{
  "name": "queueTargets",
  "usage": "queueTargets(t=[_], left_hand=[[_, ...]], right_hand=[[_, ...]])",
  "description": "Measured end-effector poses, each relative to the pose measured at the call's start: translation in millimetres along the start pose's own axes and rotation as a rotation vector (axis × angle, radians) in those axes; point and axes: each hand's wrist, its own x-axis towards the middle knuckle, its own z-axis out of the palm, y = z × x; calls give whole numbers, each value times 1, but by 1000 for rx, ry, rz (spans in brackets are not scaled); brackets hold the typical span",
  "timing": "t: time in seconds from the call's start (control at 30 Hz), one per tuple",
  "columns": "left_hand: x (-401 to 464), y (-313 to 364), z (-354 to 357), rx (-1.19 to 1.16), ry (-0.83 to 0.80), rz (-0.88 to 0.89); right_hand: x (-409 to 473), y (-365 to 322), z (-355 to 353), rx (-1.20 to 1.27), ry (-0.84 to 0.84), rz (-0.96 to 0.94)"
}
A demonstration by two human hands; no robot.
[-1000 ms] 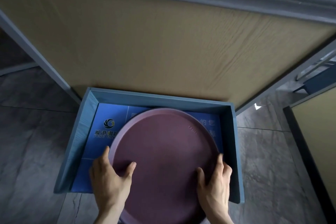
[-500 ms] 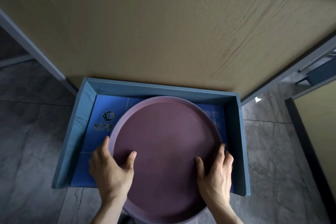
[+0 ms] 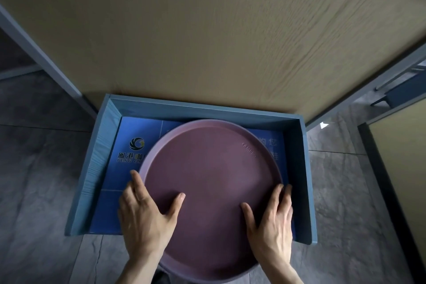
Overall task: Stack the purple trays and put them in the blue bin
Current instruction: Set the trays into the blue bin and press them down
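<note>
A large round purple tray (image 3: 211,182) hangs tilted over the blue bin (image 3: 96,168), its far edge low inside the bin and its near edge past the bin's open front. My left hand (image 3: 145,217) grips the tray's left rim, thumb on the inner face. On the right rim sits my right hand (image 3: 272,221), thumb inside, fingers around the edge. Whether more trays are stacked beneath the top one is hidden. The bin floor shows a printed logo with characters.
The bin stands on a dark grey tiled floor (image 3: 34,191), its back wall against a tan wood-grain panel (image 3: 207,41) with grey framing. Another tan panel (image 3: 405,157) stands at the right, and a dark metal furniture part (image 3: 401,94) shows at the far right.
The tray has moved forward and deeper into the bin with both hands still holding it. The view has shifted closer to the bin.
</note>
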Motion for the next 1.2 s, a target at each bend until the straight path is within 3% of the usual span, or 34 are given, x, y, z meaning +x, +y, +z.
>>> queueTargets(t=[0.23,0.33,0.5,0.73,0.97,1.07,1.2], left_hand=[[2,5,-2,142,-38,8],[9,3,-10,121,-57,-2],[54,12,-18,-45,-49,-123],[80,13,-3,-346,31,-198],[68,-6,-6,-310,143,-245],[64,-7,-13,-283,95,-245],[47,-4,-22,78,19,38]], right_hand=[[0,1,0,48,13,31],[8,-6,-8,136,-9,137],[30,-8,-10,147,149,251],[48,-8,-9,264,236,375],[65,-22,-10,355,184,270],[66,-16,-11,395,151,207],[37,-9,-4,130,7,-40]])
